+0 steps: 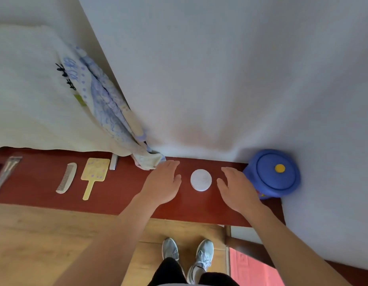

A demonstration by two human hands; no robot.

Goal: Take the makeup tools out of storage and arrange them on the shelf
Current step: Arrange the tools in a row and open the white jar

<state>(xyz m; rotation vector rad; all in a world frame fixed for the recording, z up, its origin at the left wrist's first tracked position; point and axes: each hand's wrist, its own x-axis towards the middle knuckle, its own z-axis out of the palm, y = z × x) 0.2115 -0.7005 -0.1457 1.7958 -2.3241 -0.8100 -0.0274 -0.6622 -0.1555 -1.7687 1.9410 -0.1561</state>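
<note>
A round white compact point(201, 180) lies flat on the dark red shelf point(121, 193). My left hand point(163, 183) hovers just left of it, fingers relaxed and straight, holding nothing. My right hand point(235, 187) is just right of it, also relaxed and empty. Neither hand touches the compact. Further left on the shelf lie a grey comb point(67, 177) and a yellow hand mirror point(94, 174), side by side. A blue round container with a yellow knob on its lid point(274, 174) stands at the shelf's right end, against the wall.
A blue-patterned cloth bag point(108, 112) hangs down to the shelf's back edge beside a pale towel point(30, 89). A metal piece point(5, 172) lies at the shelf's far left. White wall rises behind. Below are wooden floor and my shoes point(187, 256).
</note>
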